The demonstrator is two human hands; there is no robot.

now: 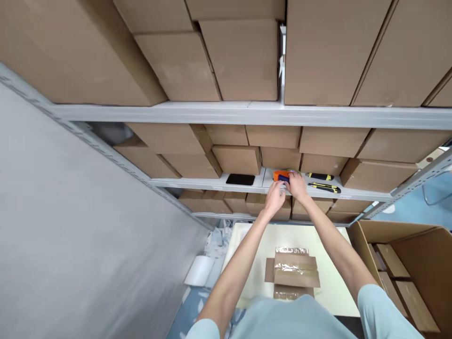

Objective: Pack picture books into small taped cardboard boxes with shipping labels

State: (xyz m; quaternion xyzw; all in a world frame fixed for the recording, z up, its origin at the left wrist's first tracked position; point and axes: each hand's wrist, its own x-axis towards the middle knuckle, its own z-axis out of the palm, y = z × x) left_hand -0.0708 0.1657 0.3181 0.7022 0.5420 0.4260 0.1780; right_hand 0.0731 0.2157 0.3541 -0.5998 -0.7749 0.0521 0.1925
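Note:
An orange and blue tape dispenser (278, 175) lies on the middle shelf, partly hidden by my fingers. My right hand (297, 185) is closed around its dark blue handle end. Just left of it, my left hand (275, 197) reaches up to the dispenser's near side, its thumb and fingers apart. Whether the left fingertips touch it, I cannot tell. To the right on the same shelf lie two yellow and black utility knives, an upper knife (320, 176) and a lower knife (325, 188). A black phone-like slab (240, 179) rests flat left of my hands.
Below my arms, taped cardboard boxes (295, 269) sit stacked on a cream tabletop (247, 282). A large open carton (420, 254) holding smaller boxes stands at the right. Shelf boxes (236, 159) line the rack. A white roll (199, 270) is at lower left, beside the grey wall (88, 226).

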